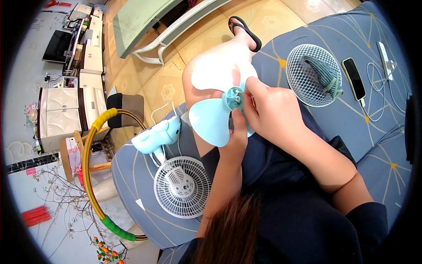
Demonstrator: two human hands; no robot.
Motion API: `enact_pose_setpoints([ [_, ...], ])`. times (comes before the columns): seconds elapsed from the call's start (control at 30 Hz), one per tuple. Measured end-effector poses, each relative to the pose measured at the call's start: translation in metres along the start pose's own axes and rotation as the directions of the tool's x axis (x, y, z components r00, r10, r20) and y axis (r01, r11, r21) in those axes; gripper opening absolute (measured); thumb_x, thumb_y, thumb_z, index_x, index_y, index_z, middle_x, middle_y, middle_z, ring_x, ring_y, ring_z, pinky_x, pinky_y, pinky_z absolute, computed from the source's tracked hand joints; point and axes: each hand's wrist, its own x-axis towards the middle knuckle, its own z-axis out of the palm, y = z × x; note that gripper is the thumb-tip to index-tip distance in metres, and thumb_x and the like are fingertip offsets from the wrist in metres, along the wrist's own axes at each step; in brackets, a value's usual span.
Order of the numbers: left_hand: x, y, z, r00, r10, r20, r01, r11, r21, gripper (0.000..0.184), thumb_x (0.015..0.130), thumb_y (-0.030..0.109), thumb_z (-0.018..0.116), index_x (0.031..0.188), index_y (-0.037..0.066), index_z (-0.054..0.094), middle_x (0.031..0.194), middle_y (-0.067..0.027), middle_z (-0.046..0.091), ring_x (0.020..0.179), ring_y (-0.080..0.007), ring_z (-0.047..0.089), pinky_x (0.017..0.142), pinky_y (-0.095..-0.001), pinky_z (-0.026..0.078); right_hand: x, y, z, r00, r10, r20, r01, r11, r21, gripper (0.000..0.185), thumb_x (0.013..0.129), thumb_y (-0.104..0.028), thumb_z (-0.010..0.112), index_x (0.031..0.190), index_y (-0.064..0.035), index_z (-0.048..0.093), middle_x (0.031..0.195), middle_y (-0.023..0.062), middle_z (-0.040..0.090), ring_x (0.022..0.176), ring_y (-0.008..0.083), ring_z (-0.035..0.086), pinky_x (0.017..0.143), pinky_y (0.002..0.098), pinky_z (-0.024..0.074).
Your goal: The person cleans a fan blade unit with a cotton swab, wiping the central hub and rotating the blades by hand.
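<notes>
A light blue fan blade [210, 121] is held up over my lap, its hub with the ribbed back facing me. My left hand [237, 132] grips it from below, the thumb pressed by the hub and other fingers behind the blades. My right hand [274, 105] is closed at the hub's right side, thumb and fingers pinched against it; whether something small is between them is hidden. To the left lies the light blue fan base [158, 135], tipped over, joined to a white rear guard [179, 207]. A white mesh front guard [303, 94] rests at the right, holding a striped dark green cloth [323, 75].
I sit on a grey-blue patterned sofa [272, 70]. A phone [354, 79] on a charging cable lies near a white power strip [386, 61]. A striped hoop [86, 171] leans at the sofa's left edge. A table [140, 22] stands ahead on the tiled floor.
</notes>
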Motion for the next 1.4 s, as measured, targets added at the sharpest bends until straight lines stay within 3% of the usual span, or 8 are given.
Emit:
enact_pose_setpoints([
  [0.53,-0.009,-0.015,-0.005,0.999,-0.034,0.011,0.034,0.999,0.011,0.049,0.095,-0.002,0.053,0.142,-0.001,0.040,0.141,-0.0140,0.049,0.126,-0.0234,0.051,0.108,-0.0349,0.038,0.005,0.008,0.003,0.981,-0.161,-0.110,0.163,0.987,0.008,0.017,0.080,-0.009,0.066,0.085,-0.0061,0.050,0.054,0.0082,0.054,0.049,0.0285,0.058,0.045,0.0379,0.0455],
  [0.7,-0.008,-0.015,-0.005,0.962,-0.264,-0.072,0.248,0.952,-0.179,0.049,0.095,0.002,0.053,0.141,-0.002,0.038,0.138,-0.0129,0.049,0.126,-0.0228,0.049,0.108,-0.0361,0.038,0.006,0.007,0.001,0.977,-0.127,-0.169,0.145,0.984,0.102,0.014,0.086,-0.012,0.065,0.085,-0.0072,0.051,0.054,0.0090,0.053,0.050,0.0295,0.058,0.045,0.0394,0.0440],
  [0.77,-0.002,-0.025,-0.009,0.970,-0.225,-0.094,0.193,0.943,-0.272,0.048,0.094,0.004,0.055,0.139,-0.001,0.039,0.134,-0.0120,0.049,0.123,-0.0223,0.050,0.106,-0.0359,0.039,0.009,0.008,-0.002,0.983,-0.069,-0.172,0.103,0.974,0.201,0.013,0.088,-0.013,0.063,0.085,-0.0081,0.052,0.054,0.0096,0.053,0.051,0.0300,0.058,0.046,0.0403,0.0440],
  [0.87,0.007,0.001,-0.001,0.906,-0.395,-0.155,0.302,0.857,-0.418,0.046,0.092,0.005,0.056,0.135,-0.001,0.040,0.129,-0.0110,0.051,0.119,-0.0217,0.051,0.105,-0.0356,0.040,0.009,0.010,-0.003,0.985,-0.100,-0.142,0.126,0.973,0.192,0.013,0.088,-0.013,0.063,0.085,-0.0079,0.052,0.055,0.0099,0.055,0.051,0.0299,0.059,0.046,0.0402,0.0444],
  [1.03,0.002,0.005,-0.001,0.963,-0.265,-0.057,0.235,0.922,-0.308,0.049,0.091,0.003,0.055,0.137,-0.001,0.040,0.131,-0.0126,0.051,0.121,-0.0227,0.052,0.106,-0.0363,0.040,0.006,0.008,-0.001,0.993,-0.121,-0.001,0.121,0.988,0.091,0.012,0.088,-0.014,0.063,0.088,-0.0065,0.053,0.058,0.0103,0.059,0.053,0.0309,0.062,0.048,0.0397,0.0475],
  [1.1,-0.003,-0.006,-0.004,0.950,-0.305,-0.068,0.280,0.928,-0.247,0.051,0.091,0.003,0.054,0.140,-0.002,0.040,0.133,-0.0138,0.051,0.121,-0.0233,0.052,0.106,-0.0368,0.040,0.007,0.009,0.000,0.993,-0.120,-0.024,0.122,0.987,0.103,0.012,0.088,-0.014,0.063,0.088,-0.0068,0.053,0.058,0.0101,0.059,0.053,0.0308,0.062,0.047,0.0397,0.0471],
  [1.23,-0.002,-0.008,-0.004,0.938,-0.337,-0.081,0.295,0.899,-0.323,0.054,0.091,0.005,0.053,0.142,-0.004,0.038,0.134,-0.0150,0.051,0.123,-0.0246,0.052,0.107,-0.0381,0.040,0.007,0.006,-0.002,0.990,-0.099,-0.105,0.121,0.965,0.234,0.012,0.088,-0.013,0.063,0.087,-0.0073,0.053,0.058,0.0099,0.059,0.053,0.0308,0.062,0.047,0.0401,0.0462],
  [1.4,-0.003,-0.015,-0.006,0.922,-0.382,-0.059,0.331,0.860,-0.389,0.054,0.091,0.007,0.052,0.142,-0.004,0.037,0.133,-0.0148,0.052,0.123,-0.0250,0.053,0.107,-0.0385,0.040,0.009,0.007,-0.008,0.991,-0.101,-0.089,0.117,0.974,0.193,0.013,0.087,-0.013,0.064,0.087,-0.0072,0.053,0.058,0.0100,0.058,0.052,0.0306,0.061,0.046,0.0403,0.0457],
])
